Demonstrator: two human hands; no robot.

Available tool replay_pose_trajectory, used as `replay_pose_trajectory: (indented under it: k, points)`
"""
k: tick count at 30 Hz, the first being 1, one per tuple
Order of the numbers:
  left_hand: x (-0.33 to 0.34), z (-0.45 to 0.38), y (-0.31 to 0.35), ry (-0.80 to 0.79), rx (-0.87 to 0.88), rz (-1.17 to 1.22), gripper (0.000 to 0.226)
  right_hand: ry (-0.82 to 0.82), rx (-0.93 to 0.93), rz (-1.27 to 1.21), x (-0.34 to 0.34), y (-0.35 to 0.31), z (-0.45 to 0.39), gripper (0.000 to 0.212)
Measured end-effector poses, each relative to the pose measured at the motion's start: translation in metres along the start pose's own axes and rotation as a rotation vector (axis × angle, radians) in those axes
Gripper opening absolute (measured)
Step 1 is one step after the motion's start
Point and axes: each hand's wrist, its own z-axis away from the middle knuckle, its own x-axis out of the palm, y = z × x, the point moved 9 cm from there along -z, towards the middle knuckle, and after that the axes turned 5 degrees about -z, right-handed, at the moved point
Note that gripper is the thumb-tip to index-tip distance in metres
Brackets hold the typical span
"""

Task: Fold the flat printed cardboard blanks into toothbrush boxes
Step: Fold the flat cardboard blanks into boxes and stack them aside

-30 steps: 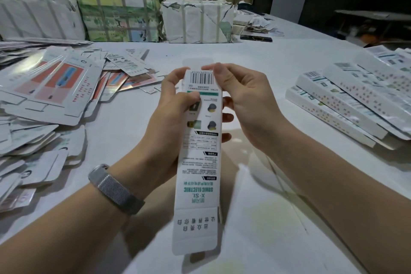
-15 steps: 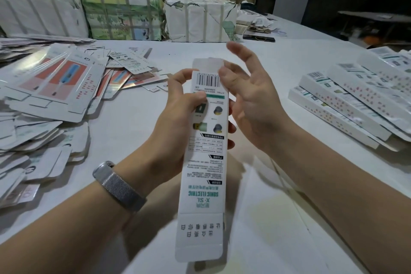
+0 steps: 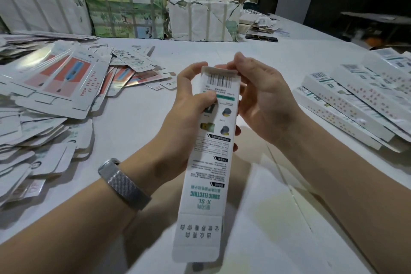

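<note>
1. Gripping the toothbrush box point(image 3: 210, 140) mid-length, the left hand point(image 3: 184, 122) holds it upright (barcode end up);
2. right hand point(image 3: 260, 100) fingertips pinch its top flap point(image 3: 220, 71);
3. folded boxes point(image 3: 347, 104) lie right of the hands.

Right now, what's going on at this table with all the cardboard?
A person is folding printed blanks into toothbrush boxes. The left hand grips the long white box being formed, held above the table, while the right hand works the flap at its far end, by the barcode. The near flap is not yet tucked. Loose flat blanks lie heaped to the left, and finished boxes lie stacked to the right. Strapped bundles sit at the back.
</note>
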Motion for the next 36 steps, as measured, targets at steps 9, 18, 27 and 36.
replay_pose_trajectory:
  k: [9,18,27,36]
  points:
    - [0.003,0.002,-0.003,-0.051,-0.012,-0.024,0.038,-0.032,0.040,0.121,0.000,-0.005,-0.002,0.013]
    - [0.007,0.002,-0.005,-0.158,-0.018,0.047,0.049,-0.052,-0.023,0.220,-0.006,-0.017,-0.004,0.030]
    - [0.000,0.000,-0.004,-0.108,-0.015,0.053,0.040,-0.061,-0.085,0.337,-0.004,-0.020,0.000,0.029]
    - [-0.005,0.001,0.002,-0.008,0.010,0.078,0.031,-0.085,-0.110,0.276,0.006,-0.013,0.003,0.033]
